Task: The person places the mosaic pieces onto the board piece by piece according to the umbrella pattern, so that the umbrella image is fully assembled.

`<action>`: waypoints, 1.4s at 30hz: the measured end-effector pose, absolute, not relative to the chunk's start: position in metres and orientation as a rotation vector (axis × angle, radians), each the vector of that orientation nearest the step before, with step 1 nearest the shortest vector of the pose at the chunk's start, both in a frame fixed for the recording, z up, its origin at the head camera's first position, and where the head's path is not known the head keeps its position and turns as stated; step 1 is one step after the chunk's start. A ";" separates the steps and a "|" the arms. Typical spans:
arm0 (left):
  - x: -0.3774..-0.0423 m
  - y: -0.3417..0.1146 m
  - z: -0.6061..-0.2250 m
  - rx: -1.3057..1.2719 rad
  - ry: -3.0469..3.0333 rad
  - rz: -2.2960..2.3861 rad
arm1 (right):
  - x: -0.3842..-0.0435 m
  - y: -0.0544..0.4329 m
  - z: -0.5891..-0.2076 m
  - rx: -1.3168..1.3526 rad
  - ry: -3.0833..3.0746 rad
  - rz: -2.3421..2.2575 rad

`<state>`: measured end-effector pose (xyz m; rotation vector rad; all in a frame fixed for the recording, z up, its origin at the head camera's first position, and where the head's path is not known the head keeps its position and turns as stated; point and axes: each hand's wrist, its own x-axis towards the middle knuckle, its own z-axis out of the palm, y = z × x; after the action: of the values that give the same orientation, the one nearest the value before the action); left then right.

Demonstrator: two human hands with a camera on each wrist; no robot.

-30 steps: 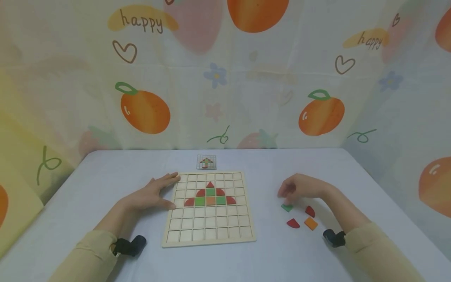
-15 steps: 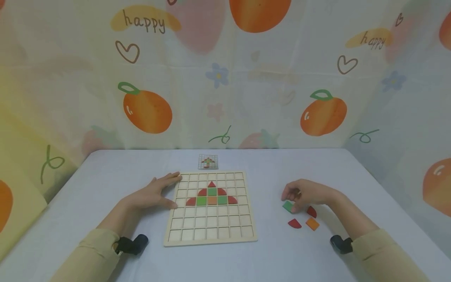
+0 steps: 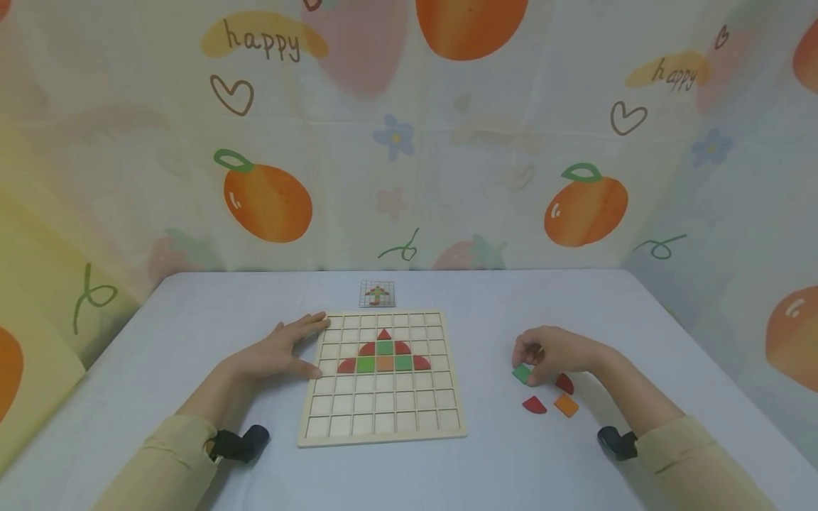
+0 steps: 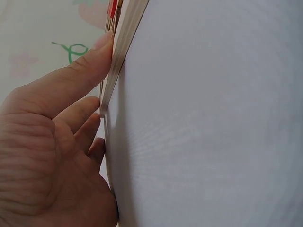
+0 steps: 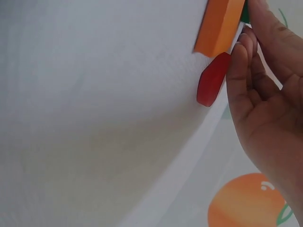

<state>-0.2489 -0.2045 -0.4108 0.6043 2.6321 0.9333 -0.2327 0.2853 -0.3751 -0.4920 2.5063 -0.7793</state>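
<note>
My left hand (image 3: pixel 271 353) rests at the left edge of the wooden grid board (image 3: pixel 383 404), fingers extended, with thumb and fingertips on its rim. In the left wrist view the thumb lies over the board's edge (image 4: pixel 120 56). Red, green and orange tiles form a stepped triangle in the upper part of the grid. Right of the board, my right hand (image 3: pixel 562 349) pinches a green square tile (image 3: pixel 522 373) between thumb and fingers, close over the table. Near that hand lie two red quarter-circle tiles (image 3: pixel 534 405) and an orange square tile (image 3: pixel 566 405).
Behind the board lies a small pattern card (image 3: pixel 377 294) showing a coloured figure on a grid. A white cloth covers the table (image 3: pixel 492 468). A printed fabric backdrop (image 3: pixel 460 213) with oranges stands along the back and sides.
The right hand has lowered slightly toward me, bringing its thumb to the green tile, which it now pinches. The left hand keeps its place on the board. The head view has shifted a little.
</note>
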 end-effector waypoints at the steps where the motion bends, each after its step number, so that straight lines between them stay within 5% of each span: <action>1: -0.249 -0.204 -0.411 0.603 2.633 0.933 | -0.233 0.286 -0.375 -0.500 2.506 -0.778; 23: -0.247 -0.202 -0.407 0.601 2.634 0.925 | -0.243 0.277 -0.366 -0.539 2.602 -0.663; 42: -0.247 -0.204 -0.408 0.614 2.622 0.937 | -0.240 0.214 -0.360 -0.581 2.742 -0.931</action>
<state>-0.2472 -0.2042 -0.4076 0.6141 2.6224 0.9367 -0.2396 0.2139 -0.3604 -0.5807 2.7417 -0.9305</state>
